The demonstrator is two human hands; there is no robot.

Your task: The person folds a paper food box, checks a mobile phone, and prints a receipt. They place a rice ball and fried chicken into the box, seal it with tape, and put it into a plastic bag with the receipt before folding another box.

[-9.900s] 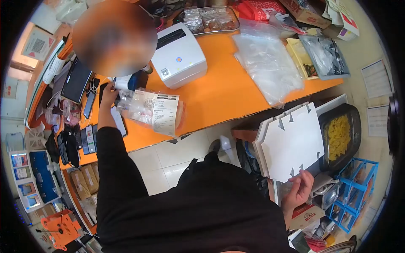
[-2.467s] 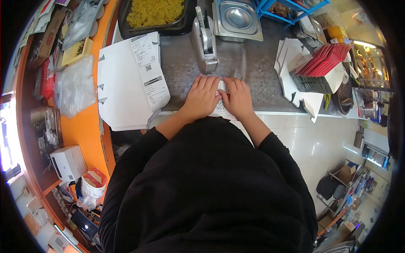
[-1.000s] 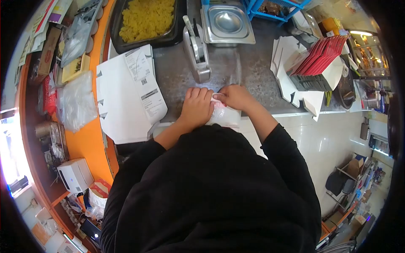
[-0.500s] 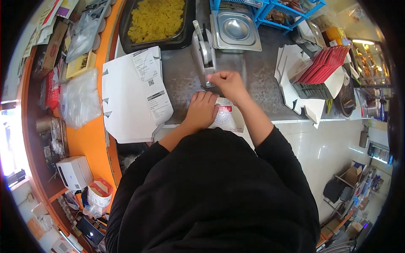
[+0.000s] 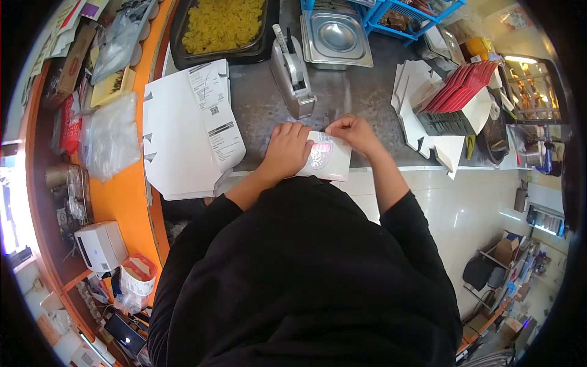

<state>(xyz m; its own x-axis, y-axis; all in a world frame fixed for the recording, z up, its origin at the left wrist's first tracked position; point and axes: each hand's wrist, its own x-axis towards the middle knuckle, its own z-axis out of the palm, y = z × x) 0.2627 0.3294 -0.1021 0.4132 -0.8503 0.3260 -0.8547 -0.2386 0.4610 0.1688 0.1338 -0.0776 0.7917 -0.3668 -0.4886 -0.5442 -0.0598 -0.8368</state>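
A small white packet with a pink and grey round print lies at the counter's front edge, close to my body. My left hand holds it by its left side, thumb near the print. At its upper right edge, my right hand is closed in a pinch, fingertips touching the packet. The piece of tape in that pinch is too small to show plainly. Just beyond both hands stands a grey tape dispenser, its cutting end facing me.
White flat cartons with printed receipts lie left. Behind are a black tray of yellow food and a steel pan lid. Red folded cards stand on white cartons at right, near a blue rack.
My right hand has left the tape dispenser's cutting end and come back to the packet's upper edge. More of the packet shows now, beside my left hand. The view has shifted slightly.
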